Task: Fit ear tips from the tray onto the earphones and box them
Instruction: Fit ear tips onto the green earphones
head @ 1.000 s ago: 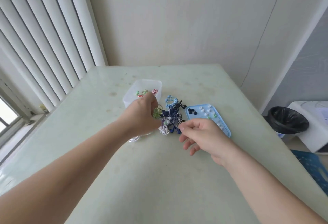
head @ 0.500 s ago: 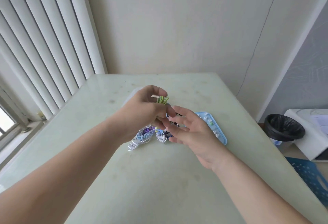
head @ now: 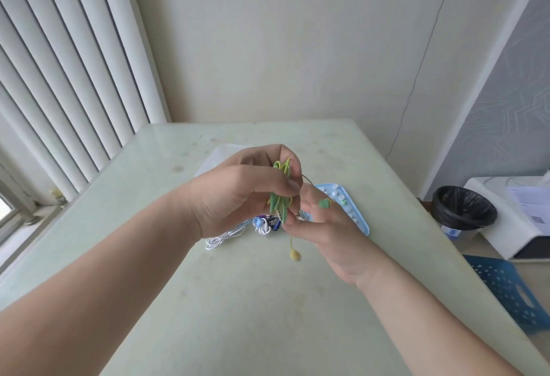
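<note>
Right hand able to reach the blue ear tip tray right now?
Probably yes. The blue tray lies just beyond the right hand, with nothing between them. Its fingers are at the green earphones that the left hand grips, so it would have to leave those first.
</note>
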Demonstrator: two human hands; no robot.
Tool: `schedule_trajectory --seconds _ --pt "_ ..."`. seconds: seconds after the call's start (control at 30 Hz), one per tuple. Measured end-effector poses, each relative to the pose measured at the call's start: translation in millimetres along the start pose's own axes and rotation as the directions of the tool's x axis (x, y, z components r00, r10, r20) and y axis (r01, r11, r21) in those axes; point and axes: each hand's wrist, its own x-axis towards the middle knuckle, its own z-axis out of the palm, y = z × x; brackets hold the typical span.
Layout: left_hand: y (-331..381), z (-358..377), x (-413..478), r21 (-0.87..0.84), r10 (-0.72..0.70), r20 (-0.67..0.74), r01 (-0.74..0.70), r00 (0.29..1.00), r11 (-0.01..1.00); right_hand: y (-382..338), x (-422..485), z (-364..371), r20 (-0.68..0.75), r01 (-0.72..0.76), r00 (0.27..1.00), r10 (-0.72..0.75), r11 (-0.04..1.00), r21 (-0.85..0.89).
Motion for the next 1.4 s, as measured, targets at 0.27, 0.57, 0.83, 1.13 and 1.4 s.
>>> schedule_trajectory --seconds 0.27,0.57,0.83,1.13,1.4 --pt "-14 -2 5 0.081 0.044 -0.228 -0.026 0.973 0.996 3 -20 -4 0.149 -0.227 0.97 0.19 0.927 0.298" --pt "-47 -4 -4 0.141 -0.075 -0.206 0.105 0.976 0.984 7 -23 -12 -0.027 -0.221 0.967 0.254 0.883 0.415" --pt "-65 8 -1 0.032 -0.228 -0.277 0.247 0.933 0.969 7 -22 -12 -0.147 -0.11 0.982 0.122 0.99 0.091" --pt "-93 7 0 0.037 -0.179 -0.322 0.201 0.93 0.979 7 -24 -21 -0.178 -0.199 0.953 0.243 0.952 0.233" --pt "-105 2 -6 -0.081 -0.152 -0.473 0.129 0.868 0.988 12 -19 -19 -0.272 -0.128 0.911 0.311 0.838 0.531"
